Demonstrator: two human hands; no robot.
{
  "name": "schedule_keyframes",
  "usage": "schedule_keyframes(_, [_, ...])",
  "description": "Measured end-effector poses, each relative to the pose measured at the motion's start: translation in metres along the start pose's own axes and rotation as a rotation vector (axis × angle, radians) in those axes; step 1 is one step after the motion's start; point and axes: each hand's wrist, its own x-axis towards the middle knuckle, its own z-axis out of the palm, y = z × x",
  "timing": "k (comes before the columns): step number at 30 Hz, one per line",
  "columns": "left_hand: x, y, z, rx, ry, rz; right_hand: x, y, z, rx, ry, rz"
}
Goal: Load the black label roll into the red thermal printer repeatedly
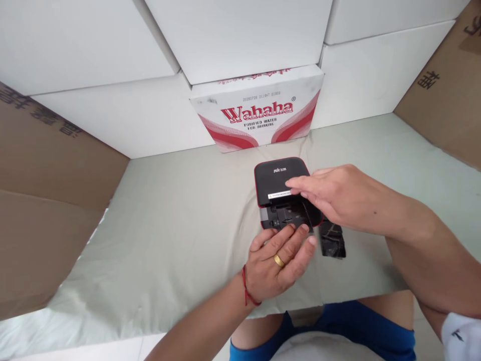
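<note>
A black, rounded-square device with a red edge lies on the cloth-covered table, a white label strip on its top. Its near part is lower, with a dark, shiny piece of film over it. My left hand, with a gold ring and a red string bracelet, rests palm down at the near edge, fingers stretched out and their tips on or beside the film. From the right, my right hand reaches over the device's right side, fingers extended above its top; its thumb is mostly hidden. A crumpled black piece lies beside the device.
Behind the device stands a white and red Wahaha water carton, against stacked white boxes. Brown cardboard walls the left side and the right side. Pale green cloth covers the tabletop; my legs are below its near edge.
</note>
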Motion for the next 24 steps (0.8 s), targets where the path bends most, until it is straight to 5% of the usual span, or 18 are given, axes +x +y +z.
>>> schedule_keyframes(12, [0.003,0.004,-0.008,-0.004,-0.042,-0.062,0.011,-0.024,-0.002,-0.291,-0.234,-0.282])
schedule_keyframes(17, [-0.006,-0.002,-0.005,-0.156,0.03,-0.098,0.016,-0.014,-0.006,-0.249,-0.276,-0.192])
schedule_keyframes(20, [-0.013,-0.016,-0.005,-0.33,0.24,-0.316,0.016,-0.008,-0.01,-0.189,-0.271,-0.091])
schedule_keyframes(23, [-0.013,-0.037,-0.007,-0.468,0.501,-0.73,0.012,-0.005,-0.013,-0.112,-0.261,-0.102])
schedule_keyframes(24, [-0.012,-0.045,-0.007,-0.559,0.505,-0.872,0.01,-0.004,-0.012,-0.087,-0.255,-0.131])
